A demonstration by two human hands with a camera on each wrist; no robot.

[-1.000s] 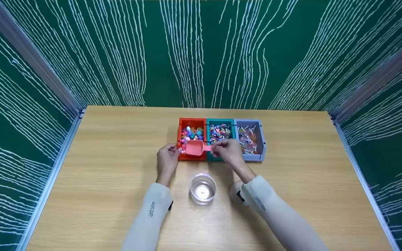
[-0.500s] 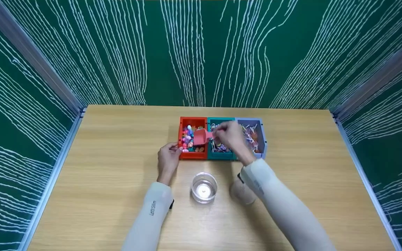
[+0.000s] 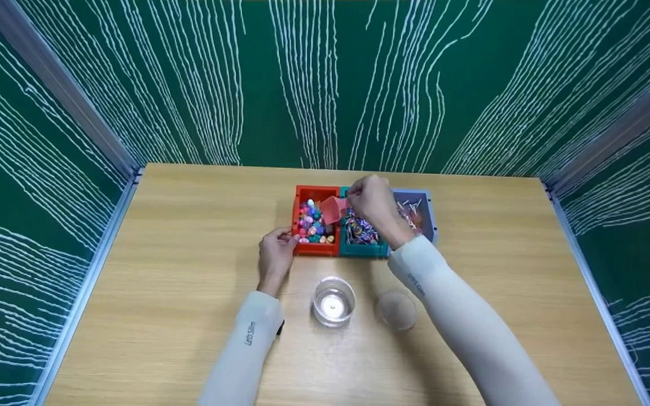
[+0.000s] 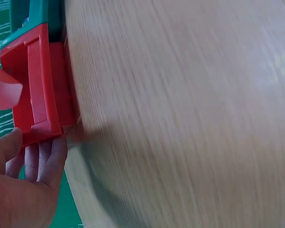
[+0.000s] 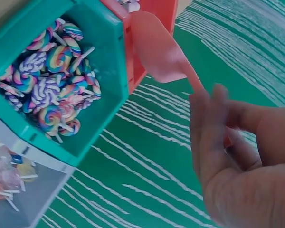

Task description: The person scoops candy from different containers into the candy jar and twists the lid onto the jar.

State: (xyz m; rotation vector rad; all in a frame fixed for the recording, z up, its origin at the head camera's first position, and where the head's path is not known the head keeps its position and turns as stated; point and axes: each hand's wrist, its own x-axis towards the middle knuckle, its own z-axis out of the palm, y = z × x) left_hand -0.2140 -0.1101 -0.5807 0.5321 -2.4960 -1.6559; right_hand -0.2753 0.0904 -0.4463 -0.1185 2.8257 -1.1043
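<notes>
Surrounded by green walls (image 3: 257,113), above a wooden worktop (image 3: 189,338). Grips a pink scoop (image 3: 333,210) by its handle with the fingers (image 5: 209,133) of the right hand (image 3: 371,198), tilted at the three o'clock side of the red bin (image 3: 316,249), perhaps to free the bowl. Pinches that bin's eight o'clock corner with the left hand (image 3: 277,252), likely against sliding. Joined at three o'clock by teal bin (image 3: 363,249) and lilac bin (image 3: 412,195); faced at six by a clear cup (image 3: 333,317).

Free room lies left of the left sleeve (image 3: 242,349), while the scoop (image 3: 333,211) obstructs the red bin (image 3: 316,250) from above
</notes>
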